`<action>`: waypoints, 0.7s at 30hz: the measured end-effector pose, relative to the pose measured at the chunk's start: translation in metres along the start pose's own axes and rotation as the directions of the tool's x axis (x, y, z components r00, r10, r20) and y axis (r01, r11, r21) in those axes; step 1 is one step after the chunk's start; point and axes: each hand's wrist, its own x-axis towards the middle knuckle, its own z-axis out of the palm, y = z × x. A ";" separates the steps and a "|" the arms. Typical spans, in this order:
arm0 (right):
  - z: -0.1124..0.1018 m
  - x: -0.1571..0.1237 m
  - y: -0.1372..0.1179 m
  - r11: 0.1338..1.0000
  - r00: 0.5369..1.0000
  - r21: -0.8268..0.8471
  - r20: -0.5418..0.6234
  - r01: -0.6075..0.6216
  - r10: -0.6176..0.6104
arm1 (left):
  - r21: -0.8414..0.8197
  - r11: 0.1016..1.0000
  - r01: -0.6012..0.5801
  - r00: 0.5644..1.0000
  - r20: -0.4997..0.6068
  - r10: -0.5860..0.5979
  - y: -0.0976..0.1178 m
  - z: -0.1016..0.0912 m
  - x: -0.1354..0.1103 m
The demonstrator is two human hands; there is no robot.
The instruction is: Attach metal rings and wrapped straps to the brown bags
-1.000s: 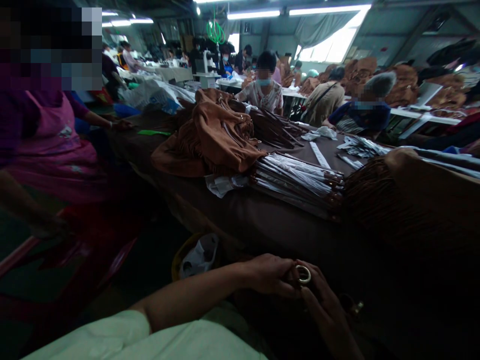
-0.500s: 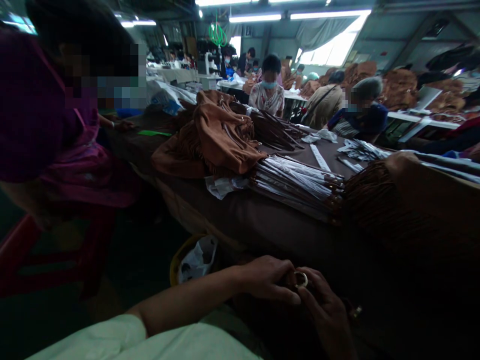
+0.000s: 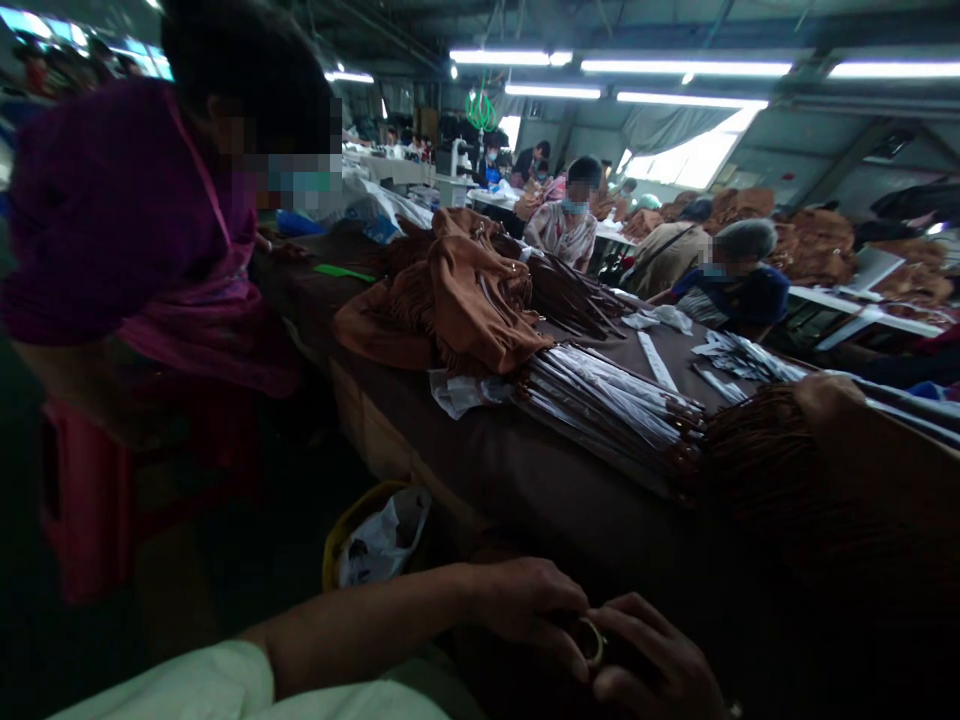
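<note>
Low at the front, a gold-coloured metal ring (image 3: 601,645) sits between my two hands. My left hand (image 3: 534,608) comes in from the left with its fingers curled against one side of it. From the right, the thumb and fingers of my right hand (image 3: 660,652) pinch the other side. Deep shadow hides whatever the ring may be fixed to. Beyond my hands, a bundle of straps wrapped in white (image 3: 611,400) lies on the dark-covered table (image 3: 480,455). Behind that bundle rests a brown fringed bag (image 3: 484,305).
Brown fringed material (image 3: 862,440) lies at the right. A yellow-rimmed bin (image 3: 330,545) holding a white plastic bag stands below the table's edge. On the left, a co-worker in purple (image 3: 112,210) sits on a red stool (image 3: 94,500). More people work farther back.
The view has shifted, so the table and the co-worker appear farther right. My hands sit slightly lower in the picture, and the ring is turned more edge-on.
</note>
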 end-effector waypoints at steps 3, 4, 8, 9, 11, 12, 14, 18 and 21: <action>-0.002 0.006 -0.007 0.986 0.988 -0.060 -0.020 -0.156 0.155 | 0.046 0.998 0.032 0.999 -0.010 -0.031 -0.003 0.001 0.001; 0.000 0.008 -0.008 0.976 0.979 -0.078 -0.030 -0.205 0.204 | 0.056 0.998 0.038 0.999 -0.008 -0.038 -0.003 0.001 0.002; 0.013 0.013 -0.009 0.941 0.943 -0.065 -0.017 -0.332 0.331 | 0.056 0.993 0.105 0.994 -0.038 -0.103 0.004 -0.002 0.006; 0.017 0.014 -0.008 0.930 0.930 -0.040 -0.041 -0.366 0.365 | 0.044 0.990 0.131 0.990 -0.056 -0.129 0.007 -0.003 0.006; 0.025 0.013 -0.009 0.892 0.883 0.015 -0.137 -0.451 0.449 | 0.036 0.989 0.146 0.985 -0.094 -0.142 0.013 -0.004 0.006; 0.028 0.011 -0.009 0.869 0.849 0.028 -0.197 -0.494 0.490 | 0.048 0.989 0.137 0.985 -0.115 -0.130 0.016 -0.005 0.006; 0.034 0.009 -0.012 0.815 0.774 0.004 -0.312 -0.579 0.551 | 0.101 0.989 0.108 0.984 -0.151 -0.092 0.022 -0.005 0.006; 0.035 0.007 -0.015 0.786 0.769 -0.159 -0.392 -0.598 0.505 | 0.222 0.971 0.088 0.981 -0.190 -0.045 0.026 -0.003 0.005; 0.031 0.008 -0.011 0.847 0.870 -0.275 -0.340 -0.455 0.357 | 0.281 0.957 0.075 0.980 -0.199 -0.019 0.022 0.002 0.006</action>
